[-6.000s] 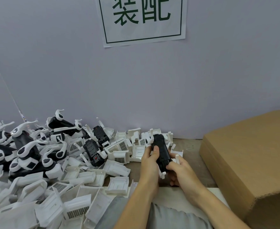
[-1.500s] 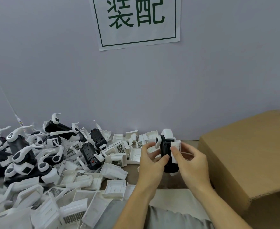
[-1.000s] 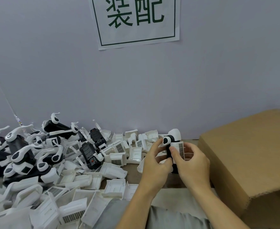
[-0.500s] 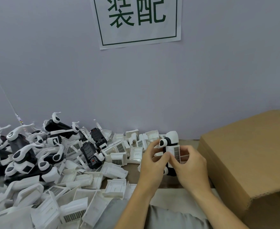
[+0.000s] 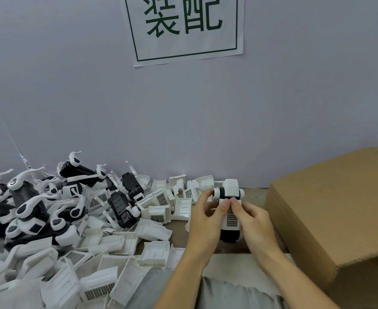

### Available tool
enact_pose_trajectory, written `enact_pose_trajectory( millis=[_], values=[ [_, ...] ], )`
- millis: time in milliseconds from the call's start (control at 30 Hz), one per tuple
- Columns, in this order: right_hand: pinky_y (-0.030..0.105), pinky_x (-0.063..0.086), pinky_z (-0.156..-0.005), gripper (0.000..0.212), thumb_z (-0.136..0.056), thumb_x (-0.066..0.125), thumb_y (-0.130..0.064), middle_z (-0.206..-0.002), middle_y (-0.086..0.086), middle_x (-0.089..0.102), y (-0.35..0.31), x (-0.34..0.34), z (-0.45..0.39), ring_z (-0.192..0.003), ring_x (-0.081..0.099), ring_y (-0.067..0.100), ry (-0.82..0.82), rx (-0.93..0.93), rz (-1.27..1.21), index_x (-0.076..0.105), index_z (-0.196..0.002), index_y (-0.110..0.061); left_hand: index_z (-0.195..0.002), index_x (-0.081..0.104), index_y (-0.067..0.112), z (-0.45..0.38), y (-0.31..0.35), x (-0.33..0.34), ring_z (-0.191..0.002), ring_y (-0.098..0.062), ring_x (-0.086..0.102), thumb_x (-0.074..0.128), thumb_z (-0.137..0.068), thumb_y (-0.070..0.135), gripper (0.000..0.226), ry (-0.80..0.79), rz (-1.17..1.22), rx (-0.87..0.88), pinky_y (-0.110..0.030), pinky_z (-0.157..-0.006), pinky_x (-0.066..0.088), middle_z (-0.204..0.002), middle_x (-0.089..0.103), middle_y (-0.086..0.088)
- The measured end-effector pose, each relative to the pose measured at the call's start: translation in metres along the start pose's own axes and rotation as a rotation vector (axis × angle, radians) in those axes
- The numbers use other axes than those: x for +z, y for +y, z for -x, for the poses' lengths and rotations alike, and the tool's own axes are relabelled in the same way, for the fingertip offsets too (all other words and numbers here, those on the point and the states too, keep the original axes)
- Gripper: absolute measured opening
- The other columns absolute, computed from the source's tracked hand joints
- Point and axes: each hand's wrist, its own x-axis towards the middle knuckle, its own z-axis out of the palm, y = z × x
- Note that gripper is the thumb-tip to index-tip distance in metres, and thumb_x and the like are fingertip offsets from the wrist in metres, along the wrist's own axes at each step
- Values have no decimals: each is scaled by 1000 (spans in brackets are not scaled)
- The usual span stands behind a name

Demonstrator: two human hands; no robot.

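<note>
I hold a black toy body point(image 5: 230, 235) upright above the table, just left of the cardboard box. A white cover with a dark grille point(image 5: 231, 216) lies on its front face, and a white blocky piece point(image 5: 231, 188) sits at its top. My left hand point(image 5: 207, 219) grips the left side, thumb on the cover's top edge. My right hand point(image 5: 256, 224) grips the right side, its thumb beside the left thumb on that edge. The body's lower back is hidden by my palms.
A pile of white grille covers point(image 5: 154, 250) spreads over the table's left half. Assembled black-and-white toys point(image 5: 30, 210) lie heaped at far left. Bare black bodies point(image 5: 120, 205) rest among them. A large cardboard box point(image 5: 339, 219) stands at right; a wall sign point(image 5: 184, 27) hangs above.
Six seconds ago the black body had no cover. Since then a white grille cover has come onto it, the piece has turned front-on, and both thumbs have met on the cover's top edge.
</note>
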Motion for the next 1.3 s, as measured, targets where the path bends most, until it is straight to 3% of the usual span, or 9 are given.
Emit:
enact_pose_trajectory(
  millis=[100,300,567,633,800,900,1067,1200,1300],
  values=[
    [24,59,-64,19,-95,63,-21,-90,7,78,-3,-2,0,-86,76,21,-1,61,-84,81,-90,-18,-114,65,40,-1,-1,0,-93,-19,75,65,-98,19,26,25,-20,-14,-29,-76,60,-99,76,-8],
    [23,58,-58,13,-82,76,-16,-83,7,78,-5,0,-1,-74,76,18,42,65,-130,83,-73,-22,-116,68,26,-3,-1,1,-91,-34,71,58,-101,13,22,39,-137,35,-47,-82,60,-96,71,-21],
    [39,61,-80,22,-98,59,-22,-96,9,78,-1,0,-2,-93,75,25,-86,136,-97,79,-98,-13,-113,68,23,-4,-4,-3,-92,-27,75,61,-100,23,14,116,74,-91,-44,-78,63,-100,75,-13],
    [35,61,-81,24,-100,57,-22,-93,6,79,0,0,-1,-92,75,21,-90,98,-22,80,-95,-15,-113,68,22,-4,-5,-4,-91,-25,75,63,-99,20,15,102,112,-125,-39,-73,63,-100,75,-11],
    [23,55,-73,24,-101,55,-22,-84,-13,77,1,1,-1,-84,72,5,-30,-22,219,75,-91,-30,-112,65,24,-6,-8,-4,-98,-31,72,63,-98,11,20,87,-68,-89,-50,-90,58,-104,72,-18],
    [13,51,-60,29,-103,53,-21,-78,-16,75,0,2,-1,-75,71,2,-10,-65,250,73,-85,-33,-108,64,30,-5,-6,-3,-94,-31,72,67,-95,16,19,93,-104,-55,-49,-87,59,-99,73,-16],
    [35,54,-64,34,-103,53,-30,-79,2,77,5,0,-3,-78,71,21,47,4,194,80,-84,-22,-125,58,26,-4,-8,-4,-95,-22,74,74,-91,22,38,72,4,-130,-41,-86,61,-103,75,-11],
    [13,45,-51,31,-103,53,-21,-85,0,78,4,-1,-4,-69,69,5,18,94,52,80,-87,-22,-135,37,37,-4,-12,-6,-91,-3,73,77,-87,8,69,45,34,-160,-15,-68,56,-101,75,2],
    [10,44,-52,23,-102,56,-20,-88,-9,78,4,-1,-4,-72,69,-1,30,44,147,77,-98,-27,-134,43,36,-5,-11,-6,-94,-10,73,75,-88,7,63,77,-49,-135,-19,-75,56,-99,77,2]
  ],
)
